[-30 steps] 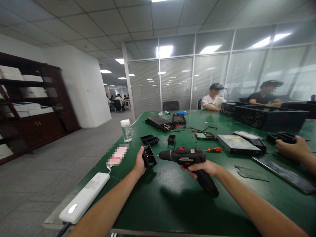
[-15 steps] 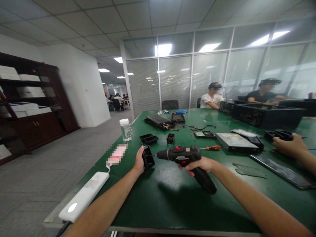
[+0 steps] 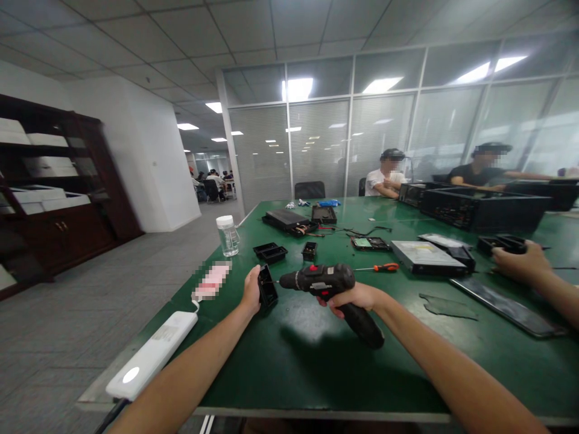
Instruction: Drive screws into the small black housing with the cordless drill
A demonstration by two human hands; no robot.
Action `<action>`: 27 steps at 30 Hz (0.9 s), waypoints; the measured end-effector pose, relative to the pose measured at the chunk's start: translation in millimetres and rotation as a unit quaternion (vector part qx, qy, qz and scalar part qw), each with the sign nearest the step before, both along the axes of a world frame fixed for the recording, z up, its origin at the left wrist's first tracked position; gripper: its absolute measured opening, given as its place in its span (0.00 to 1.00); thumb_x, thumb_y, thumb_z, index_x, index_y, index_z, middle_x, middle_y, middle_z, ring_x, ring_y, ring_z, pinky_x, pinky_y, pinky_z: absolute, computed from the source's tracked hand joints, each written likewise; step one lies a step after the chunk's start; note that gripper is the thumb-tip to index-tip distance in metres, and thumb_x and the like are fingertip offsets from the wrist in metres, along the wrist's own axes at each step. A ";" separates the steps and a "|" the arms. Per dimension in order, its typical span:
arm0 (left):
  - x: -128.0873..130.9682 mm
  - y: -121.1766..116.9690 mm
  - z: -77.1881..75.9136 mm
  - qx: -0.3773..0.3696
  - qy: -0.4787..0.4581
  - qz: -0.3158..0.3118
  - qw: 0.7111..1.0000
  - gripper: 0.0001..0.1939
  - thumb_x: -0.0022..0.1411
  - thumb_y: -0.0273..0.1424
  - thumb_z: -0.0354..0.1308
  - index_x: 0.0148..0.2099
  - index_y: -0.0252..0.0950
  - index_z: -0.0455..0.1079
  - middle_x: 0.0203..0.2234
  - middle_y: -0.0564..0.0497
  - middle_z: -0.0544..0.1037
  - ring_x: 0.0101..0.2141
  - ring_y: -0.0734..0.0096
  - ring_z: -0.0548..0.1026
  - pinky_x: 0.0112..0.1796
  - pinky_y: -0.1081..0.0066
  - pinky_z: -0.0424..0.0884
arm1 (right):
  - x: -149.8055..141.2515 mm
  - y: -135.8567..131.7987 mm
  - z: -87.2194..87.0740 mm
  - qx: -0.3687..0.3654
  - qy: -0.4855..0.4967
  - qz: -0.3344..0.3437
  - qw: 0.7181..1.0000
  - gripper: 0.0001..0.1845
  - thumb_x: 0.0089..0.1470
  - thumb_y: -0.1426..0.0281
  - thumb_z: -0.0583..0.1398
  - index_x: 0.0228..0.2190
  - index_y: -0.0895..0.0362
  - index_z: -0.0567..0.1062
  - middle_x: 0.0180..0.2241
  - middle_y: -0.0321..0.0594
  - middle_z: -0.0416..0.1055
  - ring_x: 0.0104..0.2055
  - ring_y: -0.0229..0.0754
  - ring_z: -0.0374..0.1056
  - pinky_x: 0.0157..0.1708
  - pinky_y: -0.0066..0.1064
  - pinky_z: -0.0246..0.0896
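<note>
Black bracket (image 3: 267,287) in left hand (image 3: 251,291) | drill (image 3: 325,284) in right hand (image 3: 357,298)

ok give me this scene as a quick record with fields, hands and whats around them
left hand: left hand holds a small black frame upright on the green table
right hand: right hand grips a black cordless drill, bit tip at the frame
nearby: orange screwdriver, clear bottle, white power strip
other person: a hand at the right on a black part
</note>
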State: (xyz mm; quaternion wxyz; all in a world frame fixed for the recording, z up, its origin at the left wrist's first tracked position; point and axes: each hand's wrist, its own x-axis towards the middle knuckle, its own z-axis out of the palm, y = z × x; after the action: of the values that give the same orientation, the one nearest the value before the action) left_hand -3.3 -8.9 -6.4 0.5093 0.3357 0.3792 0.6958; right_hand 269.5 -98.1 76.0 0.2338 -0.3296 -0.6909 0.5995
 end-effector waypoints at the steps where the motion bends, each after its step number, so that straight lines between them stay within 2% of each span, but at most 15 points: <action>1: -0.2 -0.6 0.0 0.008 0.005 -0.003 1.000 0.22 0.45 0.48 0.62 0.32 0.34 0.67 0.21 0.56 0.71 0.22 0.74 0.70 0.28 0.72 0.66 | 0.2 0.1 0.1 0.000 -0.011 -0.005 1.000 0.13 0.41 0.63 0.62 0.32 0.54 0.74 0.36 0.44 0.72 0.27 0.42 0.70 0.29 0.33 0.68; 4: -0.5 -3.8 1.3 0.038 0.026 -0.024 0.999 0.19 0.46 0.45 0.62 0.32 0.35 0.67 0.21 0.56 0.72 0.22 0.74 0.70 0.27 0.73 0.66 | 0.9 1.6 -0.7 0.001 -0.038 -0.026 0.999 0.13 0.40 0.62 0.62 0.31 0.54 0.74 0.36 0.45 0.72 0.27 0.43 0.70 0.28 0.34 0.68; 7: -1.5 -6.7 3.7 0.044 0.040 -0.048 0.997 0.18 0.48 0.45 0.60 0.33 0.35 0.69 0.23 0.53 0.74 0.23 0.72 0.72 0.28 0.72 0.67 | 1.8 2.9 -2.2 0.006 -0.023 -0.022 0.999 0.13 0.41 0.61 0.61 0.30 0.54 0.73 0.34 0.45 0.72 0.25 0.41 0.68 0.27 0.34 0.67; 13: -4.9 -8.3 5.0 0.086 0.064 -0.033 0.994 0.16 0.49 0.43 0.59 0.32 0.34 0.70 0.23 0.51 0.75 0.24 0.69 0.73 0.29 0.70 0.69 | 1.5 1.6 -1.8 0.006 0.005 0.004 1.000 0.11 0.41 0.62 0.63 0.28 0.55 0.74 0.31 0.43 0.72 0.23 0.38 0.68 0.26 0.31 0.67; 20: -0.6 -8.6 3.3 0.047 0.016 -0.020 0.999 0.17 0.49 0.44 0.57 0.32 0.34 0.69 0.23 0.52 0.74 0.23 0.70 0.72 0.27 0.70 0.68 | 0.2 1.5 -2.2 -0.013 0.005 0.002 1.000 0.11 0.41 0.63 0.62 0.30 0.54 0.73 0.32 0.43 0.71 0.23 0.38 0.67 0.26 0.33 0.68; 24: -0.4 -4.9 1.5 0.052 0.023 -0.021 0.998 0.18 0.48 0.45 0.58 0.32 0.34 0.68 0.22 0.54 0.73 0.22 0.71 0.71 0.27 0.71 0.68 | 1.3 1.8 -3.9 -0.021 0.024 0.009 0.999 0.11 0.43 0.65 0.63 0.31 0.54 0.74 0.33 0.43 0.71 0.23 0.37 0.67 0.25 0.31 0.66; 27: -0.4 -2.2 1.1 0.036 0.024 0.002 0.999 0.20 0.45 0.47 0.61 0.31 0.35 0.69 0.21 0.55 0.72 0.22 0.72 0.71 0.28 0.71 0.68 | 3.0 2.9 -6.0 -0.025 0.042 0.011 0.999 0.12 0.43 0.64 0.64 0.33 0.54 0.74 0.33 0.43 0.72 0.23 0.36 0.68 0.23 0.30 0.65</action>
State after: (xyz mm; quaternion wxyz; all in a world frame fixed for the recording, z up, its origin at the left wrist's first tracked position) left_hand -3.7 -11.1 -5.3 0.4860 0.3695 0.3665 0.7021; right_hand 272.4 -95.2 70.0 0.2475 -0.3018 -0.6687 0.6329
